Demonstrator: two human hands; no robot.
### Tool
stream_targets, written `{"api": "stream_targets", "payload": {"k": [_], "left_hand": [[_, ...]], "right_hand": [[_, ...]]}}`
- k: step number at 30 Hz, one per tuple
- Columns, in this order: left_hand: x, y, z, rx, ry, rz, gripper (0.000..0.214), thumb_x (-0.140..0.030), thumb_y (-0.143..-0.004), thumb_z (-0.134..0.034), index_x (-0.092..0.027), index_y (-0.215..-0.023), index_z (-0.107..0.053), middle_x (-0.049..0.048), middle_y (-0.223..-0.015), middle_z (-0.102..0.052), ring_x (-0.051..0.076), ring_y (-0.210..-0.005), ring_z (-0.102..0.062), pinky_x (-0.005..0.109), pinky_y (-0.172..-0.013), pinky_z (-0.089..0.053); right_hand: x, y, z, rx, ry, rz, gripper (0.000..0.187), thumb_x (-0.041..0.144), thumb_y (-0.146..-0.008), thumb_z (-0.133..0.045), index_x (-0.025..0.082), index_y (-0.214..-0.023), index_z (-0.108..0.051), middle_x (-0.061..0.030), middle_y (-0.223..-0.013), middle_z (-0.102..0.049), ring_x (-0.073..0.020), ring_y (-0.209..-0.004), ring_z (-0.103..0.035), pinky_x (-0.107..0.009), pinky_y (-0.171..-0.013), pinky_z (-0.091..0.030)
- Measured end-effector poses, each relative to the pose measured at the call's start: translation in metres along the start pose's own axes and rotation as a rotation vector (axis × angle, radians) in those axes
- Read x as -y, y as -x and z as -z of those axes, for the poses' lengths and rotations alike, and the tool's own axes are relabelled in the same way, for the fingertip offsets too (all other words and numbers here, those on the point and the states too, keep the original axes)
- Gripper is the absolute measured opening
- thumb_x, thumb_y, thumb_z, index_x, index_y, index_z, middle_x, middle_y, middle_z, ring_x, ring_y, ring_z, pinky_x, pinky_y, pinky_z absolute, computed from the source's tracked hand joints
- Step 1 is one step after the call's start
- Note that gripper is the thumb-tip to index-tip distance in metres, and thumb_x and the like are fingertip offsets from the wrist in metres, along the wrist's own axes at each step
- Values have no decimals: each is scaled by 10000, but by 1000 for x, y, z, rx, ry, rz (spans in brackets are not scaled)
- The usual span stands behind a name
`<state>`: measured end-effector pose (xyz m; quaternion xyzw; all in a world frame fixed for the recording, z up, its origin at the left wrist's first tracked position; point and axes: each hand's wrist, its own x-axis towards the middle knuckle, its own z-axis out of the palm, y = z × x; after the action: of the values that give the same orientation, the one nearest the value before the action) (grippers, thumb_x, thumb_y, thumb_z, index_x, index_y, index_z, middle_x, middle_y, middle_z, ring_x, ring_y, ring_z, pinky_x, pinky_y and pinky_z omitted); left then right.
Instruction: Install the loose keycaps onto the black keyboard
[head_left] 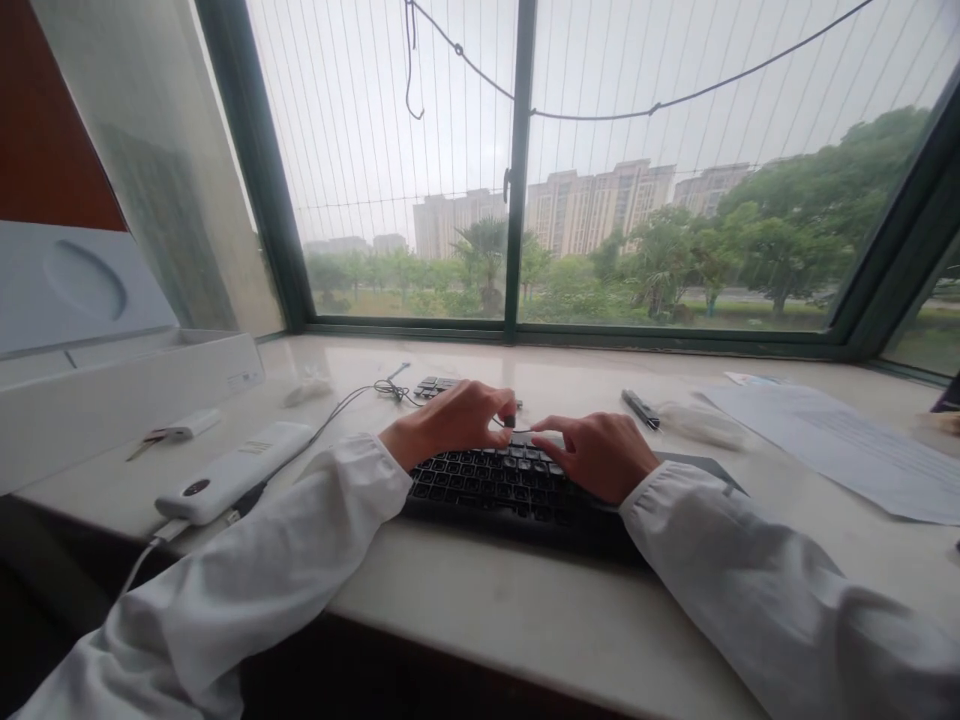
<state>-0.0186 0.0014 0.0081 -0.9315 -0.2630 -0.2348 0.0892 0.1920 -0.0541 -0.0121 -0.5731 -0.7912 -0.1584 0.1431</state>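
Note:
A black keyboard (495, 485) lies on the white sill in front of me, and pale edges show around many of its key positions. Over its back edge, my left hand (461, 415) is closed in a pinch on a small black keycap (511, 420). My right hand (596, 455) rests on the keyboard's right half, thumb and index finger stretched toward the middle keys and slightly apart. Nothing shows between those fingers; the other fingers are partly hidden. A thin dark cable (386, 388) runs behind my left hand. Several loose keycaps (435, 385) lie behind the keyboard.
To the left are a white power bank (232, 470) with cables plugged in, a small white item (184, 425) and a white box (127, 390). A black tool-like object (641, 408), a clear plastic bag (701, 422) and paper sheets (825, 440) lie right. A window (517, 335) borders the sill.

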Motion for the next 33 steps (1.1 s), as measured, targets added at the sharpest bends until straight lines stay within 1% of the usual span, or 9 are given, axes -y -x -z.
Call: {"api": "stream_targets", "payload": {"k": [4,7,10,13,17,20,24,28,33], "left_hand": [[4,3,4,3,110,-23,187,-241,-750,-624,-165,-918,-657,24,-784,-695,131,-676,-624,247,-638,-451],[11,5,11,36,227,-59,190,-246,-728,-647,-175,-901,-682,16,-805,-701,122,-702,-630,239,-656,-451],[18,8,19,133,340,-89,157,-257,-723,-656,-215,-861,-718,-14,-794,-709,106,-702,-633,230,-678,-452],[22,10,23,244,422,-90,143,-273,-725,-673,-243,-848,-739,-36,-772,-715,89,-664,-624,217,-650,-447],[23,10,21,316,454,-64,153,-316,-711,-709,-263,-846,-759,-40,-751,-720,84,-626,-604,215,-630,-436],[23,9,17,335,443,-47,157,-325,-709,-718,-263,-844,-766,-32,-718,-717,80,-590,-578,213,-606,-424],[24,10,14,338,430,-48,164,-351,-723,-708,-267,-849,-770,-18,-716,-719,81,-575,-562,212,-582,-413],[26,10,13,347,440,-58,182,-375,-739,-694,-284,-878,-768,-9,-737,-723,86,-592,-573,211,-574,-410],[27,10,13,347,445,-58,178,-387,-741,-695,-283,-864,-771,-6,-722,-719,84,-573,-566,211,-561,-407]], "right_hand": [[8,0,-1,-8,-23,11,424,574,-898,-373,370,-1160,-637,7,-643,-684,-170,-650,-635,-275,-591,-296],[15,1,2,8,-33,11,429,559,-910,-353,357,-1146,-648,6,-635,-675,-158,-629,-625,-273,-587,-289],[21,3,4,24,-29,18,432,551,-912,-349,346,-1132,-658,2,-634,-673,-157,-625,-621,-273,-585,-287],[25,4,4,34,-22,44,435,554,-908,-352,337,-1109,-672,1,-623,-669,-158,-623,-619,-277,-584,-286],[28,6,4,47,-29,82,404,538,-910,-368,352,-1087,-679,15,-612,-668,-148,-601,-610,-273,-570,-273],[28,6,3,50,-46,95,380,523,-910,-383,356,-1073,-683,19,-613,-671,-146,-594,-609,-267,-559,-261],[28,7,2,68,-38,102,388,518,-911,-381,339,-1073,-685,5,-639,-685,-153,-614,-617,-263,-565,-278],[29,8,2,75,-28,104,386,514,-915,-374,348,-1071,-686,1,-685,-700,-155,-634,-622,-262,-586,-306],[31,8,5,88,-29,101,387,510,-915,-377,342,-1072,-688,-15,-728,-715,-160,-656,-636,-267,-582,-309]]}}
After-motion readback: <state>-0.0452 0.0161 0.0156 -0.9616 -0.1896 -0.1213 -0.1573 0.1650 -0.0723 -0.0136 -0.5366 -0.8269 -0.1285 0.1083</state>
